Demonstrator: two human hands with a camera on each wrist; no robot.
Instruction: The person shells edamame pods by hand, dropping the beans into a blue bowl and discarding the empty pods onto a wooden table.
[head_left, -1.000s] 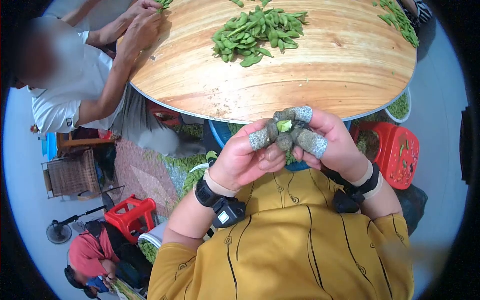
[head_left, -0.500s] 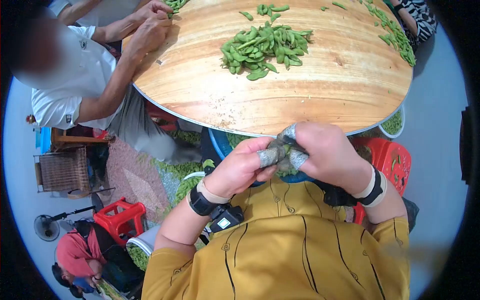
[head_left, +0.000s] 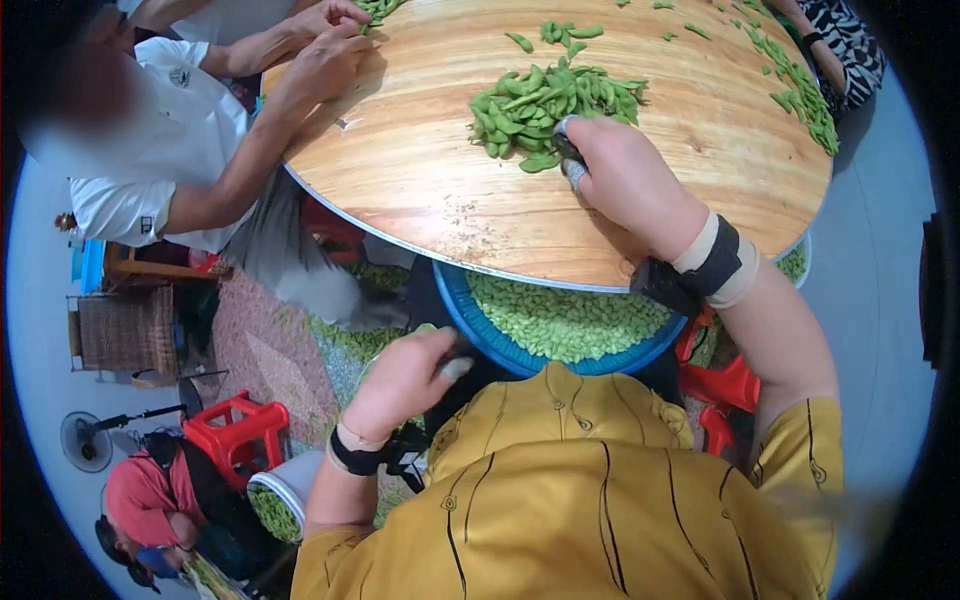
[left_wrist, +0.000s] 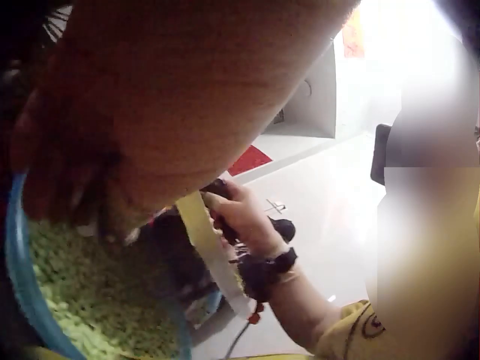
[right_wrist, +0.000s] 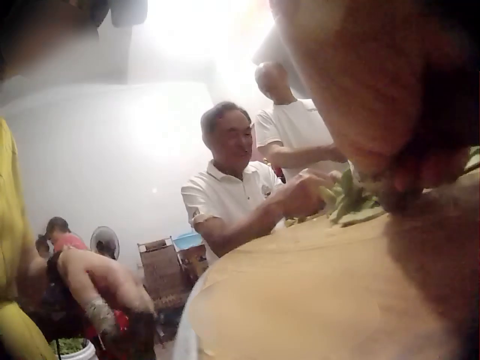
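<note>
A heap of green edamame pods (head_left: 545, 95) lies on the round wooden table (head_left: 420, 190). My right hand (head_left: 565, 155), with grey covers on its fingertips, reaches over the table, and its thumb and forefinger curl round a pod (head_left: 540, 161) at the heap's near edge. In the right wrist view the pods (right_wrist: 349, 199) sit just under the blurred fingers. My left hand (head_left: 450, 362) hangs low beside the blue basin (head_left: 470, 325) of shelled beans (head_left: 565, 320) under the table edge. Its fingers are curled, and what they hold is hidden.
A person in a white shirt (head_left: 150, 170) works pods at the table's left edge. More pods (head_left: 800, 80) line the far right rim. On the floor stand red stools (head_left: 250, 425), a white bucket of pods (head_left: 275, 500), a wicker crate (head_left: 125, 335) and a fan (head_left: 85, 440).
My hands, together over my lap on one pod, have parted. The right went forward onto the heap on the table. The left dropped down to the left of the basin.
</note>
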